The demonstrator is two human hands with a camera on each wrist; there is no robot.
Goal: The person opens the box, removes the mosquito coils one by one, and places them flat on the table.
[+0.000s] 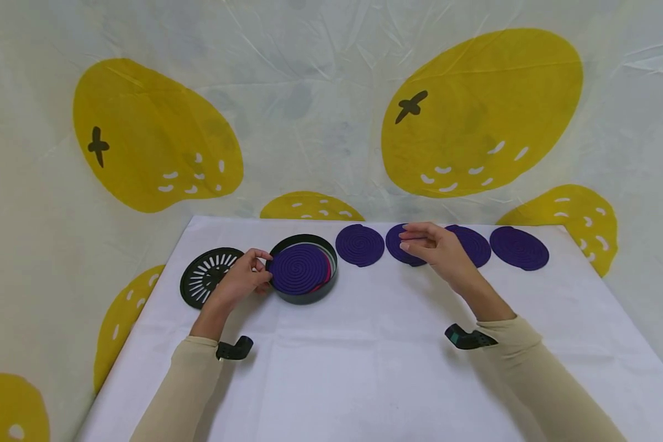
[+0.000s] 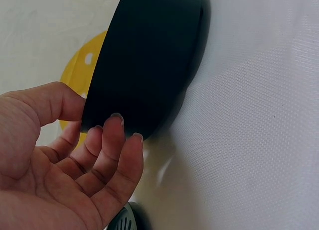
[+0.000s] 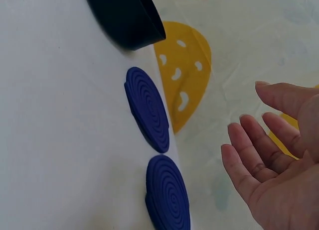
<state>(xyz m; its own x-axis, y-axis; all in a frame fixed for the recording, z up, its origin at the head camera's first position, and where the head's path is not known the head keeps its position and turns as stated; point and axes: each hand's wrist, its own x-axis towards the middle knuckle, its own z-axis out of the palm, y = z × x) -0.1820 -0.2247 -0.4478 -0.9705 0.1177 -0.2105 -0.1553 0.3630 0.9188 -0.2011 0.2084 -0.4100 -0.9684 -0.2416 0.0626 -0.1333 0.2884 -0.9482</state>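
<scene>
A purple spiral coaster [image 1: 298, 268] lies over the round dark container [image 1: 305, 299], its left side covering part of the rim. My left hand [image 1: 243, 277] is at that side, thumb and forefinger pinching the coaster's edge. In the left wrist view, the container's wall [image 2: 144, 60] hides those two fingertips, and the other fingers are curled beside the wall. Pink and pale edges show under the coaster. My right hand [image 1: 439, 252] is raised in front of another purple coaster [image 1: 398, 245], holding nothing. Its fingers look relaxed and apart in the right wrist view.
A dark slotted lid [image 1: 196, 282] lies left of the container, partly behind my left hand. More purple coasters, one nearest the container [image 1: 360, 245], one behind my right wrist [image 1: 475, 247] and one farthest right [image 1: 519, 248], line the back of the white-covered table [image 1: 331, 380]. A patterned cloth [image 1: 309, 123] hangs behind.
</scene>
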